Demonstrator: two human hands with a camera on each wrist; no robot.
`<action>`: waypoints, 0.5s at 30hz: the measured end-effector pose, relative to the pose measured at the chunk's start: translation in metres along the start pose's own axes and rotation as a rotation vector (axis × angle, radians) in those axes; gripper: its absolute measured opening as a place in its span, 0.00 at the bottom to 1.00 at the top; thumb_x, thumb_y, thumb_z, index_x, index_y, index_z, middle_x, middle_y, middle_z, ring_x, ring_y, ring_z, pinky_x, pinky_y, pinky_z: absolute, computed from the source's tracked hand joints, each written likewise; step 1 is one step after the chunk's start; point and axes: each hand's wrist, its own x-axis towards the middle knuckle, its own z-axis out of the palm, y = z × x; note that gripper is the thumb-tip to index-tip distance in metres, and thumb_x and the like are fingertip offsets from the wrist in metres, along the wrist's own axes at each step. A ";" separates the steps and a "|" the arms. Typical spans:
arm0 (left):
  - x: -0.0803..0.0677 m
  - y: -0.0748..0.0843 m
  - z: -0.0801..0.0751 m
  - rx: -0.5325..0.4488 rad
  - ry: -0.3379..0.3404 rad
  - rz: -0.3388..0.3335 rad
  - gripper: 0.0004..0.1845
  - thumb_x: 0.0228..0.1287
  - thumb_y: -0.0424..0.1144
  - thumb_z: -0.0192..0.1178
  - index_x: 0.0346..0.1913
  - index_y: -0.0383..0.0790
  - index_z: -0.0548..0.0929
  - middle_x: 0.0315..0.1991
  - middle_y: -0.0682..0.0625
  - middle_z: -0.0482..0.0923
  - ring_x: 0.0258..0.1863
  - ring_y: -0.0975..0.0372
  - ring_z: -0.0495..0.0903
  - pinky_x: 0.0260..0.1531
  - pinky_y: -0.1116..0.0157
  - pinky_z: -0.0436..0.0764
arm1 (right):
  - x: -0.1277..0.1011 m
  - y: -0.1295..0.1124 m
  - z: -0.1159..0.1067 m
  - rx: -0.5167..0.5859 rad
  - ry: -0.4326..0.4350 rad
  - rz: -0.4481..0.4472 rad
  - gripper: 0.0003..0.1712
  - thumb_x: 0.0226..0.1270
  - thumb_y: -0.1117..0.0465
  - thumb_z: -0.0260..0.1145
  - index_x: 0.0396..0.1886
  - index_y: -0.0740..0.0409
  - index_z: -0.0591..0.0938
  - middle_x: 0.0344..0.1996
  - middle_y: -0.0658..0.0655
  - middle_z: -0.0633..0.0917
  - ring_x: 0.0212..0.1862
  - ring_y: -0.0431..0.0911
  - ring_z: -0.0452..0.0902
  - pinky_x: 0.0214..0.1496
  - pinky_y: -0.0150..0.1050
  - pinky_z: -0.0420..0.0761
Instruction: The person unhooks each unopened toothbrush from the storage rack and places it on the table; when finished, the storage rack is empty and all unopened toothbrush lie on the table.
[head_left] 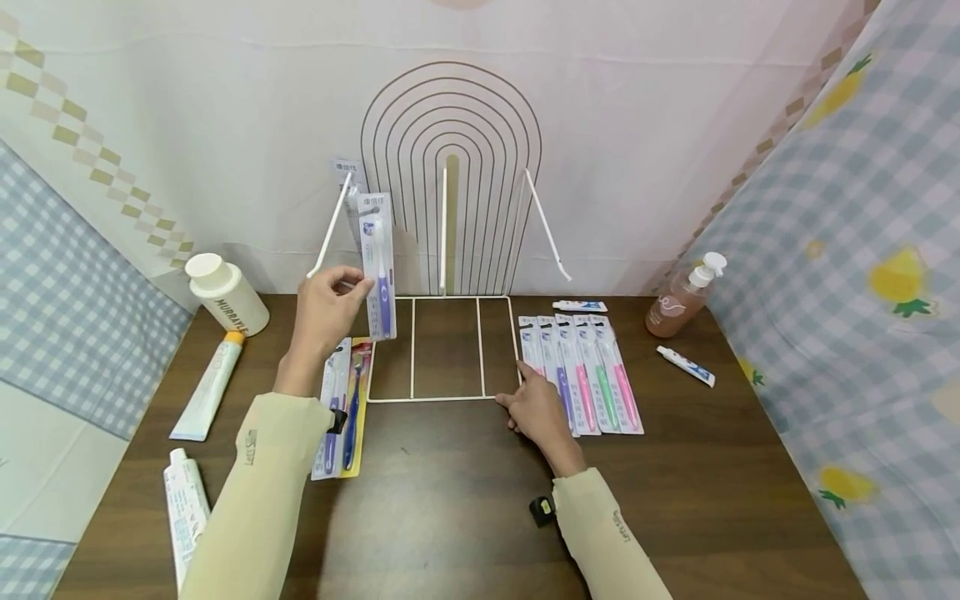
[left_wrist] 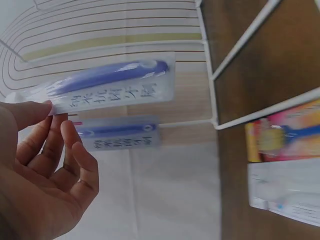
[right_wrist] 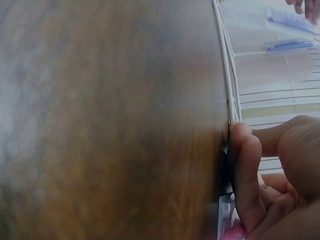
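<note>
My left hand [head_left: 327, 310] pinches a packaged purple toothbrush [head_left: 385, 296] by its edge, thumb against the pack. The pack is upright in front of the left prong of a white wire rack [head_left: 438, 400]. Behind it, another packaged toothbrush [left_wrist: 122, 131] hangs at that left prong, partly hidden in the head view. My right hand [head_left: 538, 408] holds the front right corner of the rack's base, thumb and index finger at the wire. Just right of that hand lies a row of several packaged toothbrushes [head_left: 587, 375], with purple, pink and green handles.
Two toothbrush packs, one with a yellow card [head_left: 363, 417], lie below my left forearm. Left of them are a white bottle [head_left: 228, 293] and two toothpaste tubes [head_left: 210, 387]. To the right stand a pump bottle [head_left: 678, 304] and two small tubes [head_left: 686, 367]. Fabric walls surround the table.
</note>
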 end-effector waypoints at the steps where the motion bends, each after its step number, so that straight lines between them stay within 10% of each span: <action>1: -0.005 -0.003 -0.001 -0.007 -0.005 -0.004 0.13 0.81 0.37 0.70 0.52 0.27 0.93 0.46 0.30 0.92 0.34 0.74 0.80 0.38 0.79 0.77 | 0.000 0.000 0.000 -0.001 -0.001 -0.004 0.51 0.75 0.63 0.80 0.89 0.71 0.65 0.18 0.53 0.85 0.15 0.42 0.79 0.19 0.36 0.77; 8: -0.044 -0.027 -0.010 -0.070 -0.043 -0.093 0.12 0.79 0.34 0.72 0.50 0.25 0.94 0.35 0.51 0.90 0.32 0.74 0.80 0.37 0.78 0.79 | 0.000 -0.002 0.001 -0.009 -0.001 0.001 0.51 0.76 0.63 0.80 0.90 0.69 0.65 0.20 0.54 0.86 0.15 0.42 0.79 0.19 0.36 0.77; 15: -0.082 -0.050 -0.025 -0.096 -0.019 -0.246 0.14 0.79 0.35 0.72 0.53 0.23 0.93 0.42 0.46 0.95 0.33 0.77 0.82 0.38 0.78 0.82 | 0.001 0.001 0.000 -0.009 0.000 -0.015 0.51 0.76 0.64 0.80 0.89 0.72 0.65 0.19 0.54 0.85 0.15 0.42 0.79 0.19 0.36 0.76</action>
